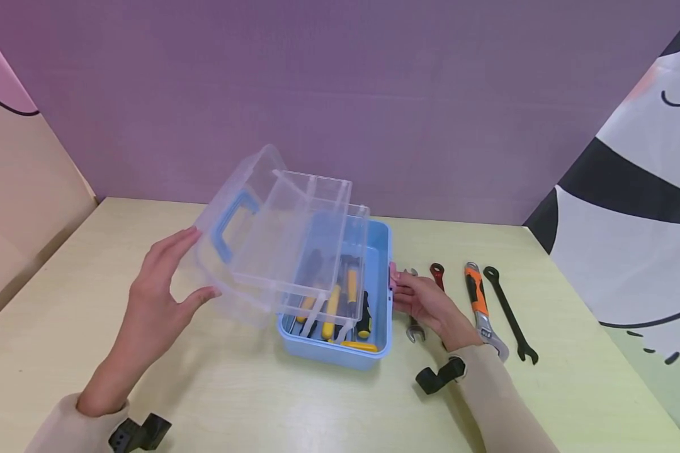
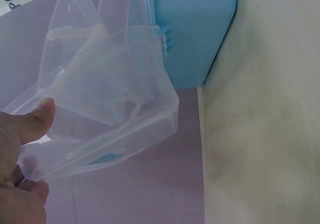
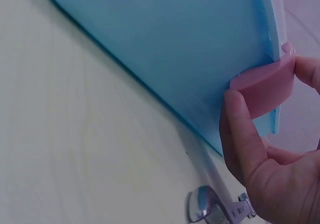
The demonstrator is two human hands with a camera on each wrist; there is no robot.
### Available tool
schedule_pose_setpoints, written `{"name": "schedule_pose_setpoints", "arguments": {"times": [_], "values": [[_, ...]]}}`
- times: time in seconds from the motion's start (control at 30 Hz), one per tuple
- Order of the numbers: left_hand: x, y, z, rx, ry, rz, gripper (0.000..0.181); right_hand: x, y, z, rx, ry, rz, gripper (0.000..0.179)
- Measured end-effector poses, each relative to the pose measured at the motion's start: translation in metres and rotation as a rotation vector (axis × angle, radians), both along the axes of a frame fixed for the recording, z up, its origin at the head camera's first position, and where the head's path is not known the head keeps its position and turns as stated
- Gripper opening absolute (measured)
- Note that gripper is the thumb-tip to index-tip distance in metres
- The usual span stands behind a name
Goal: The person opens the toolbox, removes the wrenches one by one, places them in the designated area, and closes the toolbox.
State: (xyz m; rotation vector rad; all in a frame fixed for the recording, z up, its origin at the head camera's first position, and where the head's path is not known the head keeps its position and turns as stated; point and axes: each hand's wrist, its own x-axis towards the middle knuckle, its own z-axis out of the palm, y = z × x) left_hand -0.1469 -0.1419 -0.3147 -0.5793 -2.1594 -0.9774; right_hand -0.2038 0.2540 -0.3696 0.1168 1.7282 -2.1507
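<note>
A light-blue toolbox (image 1: 328,357) stands on the table with its clear plastic lid (image 1: 239,182) tilted up to the left. My left hand (image 1: 155,302) holds the lid's edge, the thumb on one side and fingers on the other in the left wrist view. A blue handle (image 1: 221,234) is set in the lid. Clear trays (image 1: 294,236) are raised over the box. Below them lie several yellow-handled tools (image 1: 331,311) and a black-and-yellow handle (image 1: 365,321), partly hidden. On the box's right side, my right hand (image 1: 427,308) pinches the pink latch (image 3: 265,86) between thumb and fingers.
Right of the box lie a silver wrench (image 1: 415,332), a red-ended wrench (image 1: 437,272) partly behind my right hand, an orange-and-black adjustable wrench (image 1: 477,292) and a black wrench (image 1: 510,311). A purple backdrop (image 1: 340,94) rises behind the table (image 1: 232,402).
</note>
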Motion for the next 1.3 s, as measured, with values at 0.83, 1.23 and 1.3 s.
{"name": "schedule_pose_setpoints", "arguments": {"times": [0.83, 1.23, 1.3], "values": [[0.004, 0.040, 0.009, -0.139, 0.049, -0.150, 0.090, -0.001, 0.000, -0.001, -0.033, 0.004, 0.009, 0.029], [0.009, 0.052, 0.006, -0.079, -0.067, -0.160, 0.092, -0.001, 0.001, -0.002, -0.033, 0.000, 0.013, 0.029], [0.010, 0.054, 0.006, -0.073, -0.097, -0.169, 0.091, -0.001, 0.001, -0.001, -0.033, -0.004, 0.012, 0.028]]}}
